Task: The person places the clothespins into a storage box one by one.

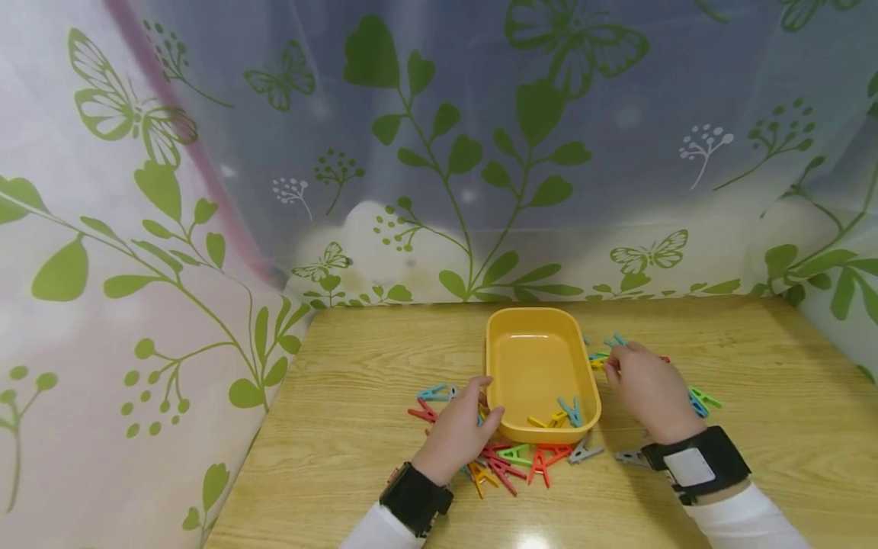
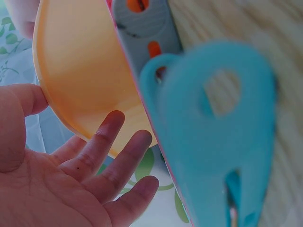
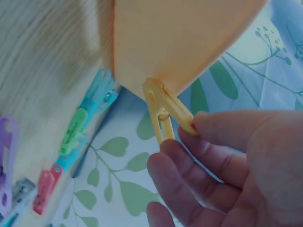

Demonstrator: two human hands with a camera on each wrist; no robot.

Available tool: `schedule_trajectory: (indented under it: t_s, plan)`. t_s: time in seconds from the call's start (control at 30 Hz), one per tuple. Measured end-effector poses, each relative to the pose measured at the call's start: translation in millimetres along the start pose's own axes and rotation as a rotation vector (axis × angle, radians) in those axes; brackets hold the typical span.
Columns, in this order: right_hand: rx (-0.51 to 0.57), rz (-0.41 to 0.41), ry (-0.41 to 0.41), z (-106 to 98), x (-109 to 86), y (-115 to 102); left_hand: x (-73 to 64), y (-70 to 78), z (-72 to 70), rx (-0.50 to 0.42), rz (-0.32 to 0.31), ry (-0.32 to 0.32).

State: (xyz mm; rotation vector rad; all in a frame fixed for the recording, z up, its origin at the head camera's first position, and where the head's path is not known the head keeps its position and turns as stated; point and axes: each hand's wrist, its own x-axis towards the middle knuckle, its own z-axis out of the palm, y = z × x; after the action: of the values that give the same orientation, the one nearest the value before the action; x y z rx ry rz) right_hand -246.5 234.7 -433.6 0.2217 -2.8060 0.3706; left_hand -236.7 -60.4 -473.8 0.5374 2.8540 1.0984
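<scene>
Head view: the left hand (image 1: 458, 431) is at the left side of a yellow tray (image 1: 538, 366) containing clothespins (image 1: 573, 412); the right hand (image 1: 648, 389) is near its right side. Left wrist view: fingers are spread, thumb touching the rim. Right wrist view: thumb and finger pinch a yellow clothespin (image 3: 160, 101) beside the tray.

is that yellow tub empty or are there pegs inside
Not empty: a blue peg and at least one yellow peg lie inside the yellow tub at its near end; the rest is bare.
</scene>
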Motion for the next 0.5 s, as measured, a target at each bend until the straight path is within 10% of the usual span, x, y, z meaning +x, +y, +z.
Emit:
schedule_trajectory:
  t_s: [0.5]
  plan:
    - [-0.022,-0.127,0.188,-20.7,-10.4,-29.5,0.1,-1.7,-0.4,-0.014,0.004,-0.006]
